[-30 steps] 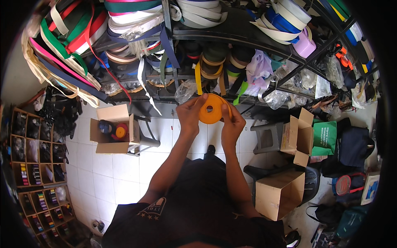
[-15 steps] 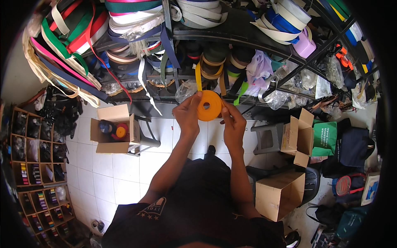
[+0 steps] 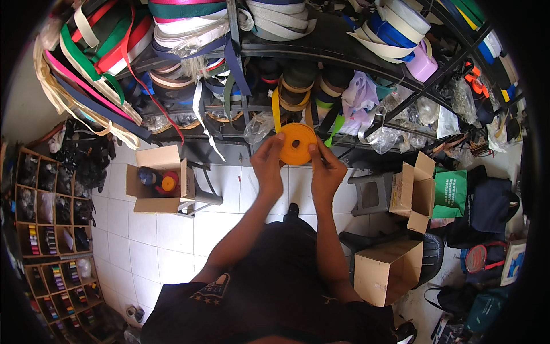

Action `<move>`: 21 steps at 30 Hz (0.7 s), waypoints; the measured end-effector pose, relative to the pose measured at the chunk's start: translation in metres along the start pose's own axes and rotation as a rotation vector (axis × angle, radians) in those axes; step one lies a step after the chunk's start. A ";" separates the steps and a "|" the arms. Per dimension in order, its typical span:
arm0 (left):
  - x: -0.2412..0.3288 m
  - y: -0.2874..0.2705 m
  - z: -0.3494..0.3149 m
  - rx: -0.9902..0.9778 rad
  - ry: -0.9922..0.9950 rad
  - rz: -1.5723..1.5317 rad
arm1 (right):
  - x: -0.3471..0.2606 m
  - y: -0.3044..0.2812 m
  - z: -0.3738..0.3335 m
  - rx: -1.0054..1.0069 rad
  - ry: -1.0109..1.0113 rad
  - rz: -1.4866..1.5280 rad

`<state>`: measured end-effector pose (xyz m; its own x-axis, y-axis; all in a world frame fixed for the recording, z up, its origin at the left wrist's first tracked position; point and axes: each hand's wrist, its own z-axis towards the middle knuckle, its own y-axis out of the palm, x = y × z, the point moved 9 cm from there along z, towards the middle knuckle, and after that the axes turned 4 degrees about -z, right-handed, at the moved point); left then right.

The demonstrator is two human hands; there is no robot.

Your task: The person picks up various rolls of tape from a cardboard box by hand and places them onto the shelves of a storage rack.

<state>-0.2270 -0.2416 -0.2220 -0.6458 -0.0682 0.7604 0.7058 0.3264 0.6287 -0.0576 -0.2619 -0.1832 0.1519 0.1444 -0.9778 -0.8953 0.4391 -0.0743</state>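
Between both hands I hold a flat orange roll of webbing tape (image 3: 297,155), its small centre hole facing up. My left hand (image 3: 267,164) pinches its left edge, with the thumb on top. On the opposite edge, my right hand (image 3: 327,169) grips with thumb and bent fingers. Just beyond the roll, a yellow strap (image 3: 276,109) hangs down from stacked webbing rolls (image 3: 298,83) on the shelf. A green strap end (image 3: 334,131) dangles to the right of them.
A black metal rack (image 3: 321,53) full of strap rolls spans the far side. On the left, an open carton (image 3: 162,198) holds several rolls on a stool. To the right are a grey stool (image 3: 371,194), another open box (image 3: 421,192) and a carton on a chair (image 3: 381,264).
The orange roll has shifted slightly right and tilted, showing more of its face. Both hands have moved a little to the right with it.
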 end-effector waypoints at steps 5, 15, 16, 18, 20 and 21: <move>0.003 0.009 0.009 -0.335 -0.331 0.309 | 0.005 0.003 0.015 -0.310 0.055 -0.001; 0.013 0.017 0.008 -0.257 -0.010 0.279 | 0.001 0.002 -0.005 0.007 0.101 0.051; 0.015 0.012 0.011 -0.183 0.033 0.254 | 0.001 0.004 -0.008 0.007 0.100 0.049; 0.015 0.010 0.009 -0.147 0.071 0.260 | 0.000 0.003 -0.014 0.074 0.072 0.077; 0.016 0.008 0.007 -0.111 0.109 0.270 | -0.002 0.004 -0.019 0.076 0.067 0.077; 0.019 0.004 0.007 -0.049 0.138 0.230 | -0.003 0.006 -0.021 0.078 0.064 0.077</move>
<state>-0.2381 -0.2353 -0.2063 -0.4233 -0.1259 0.8972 0.8449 0.3026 0.4410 -0.0718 -0.2784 -0.1852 0.0545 0.1250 -0.9907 -0.8677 0.4969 0.0150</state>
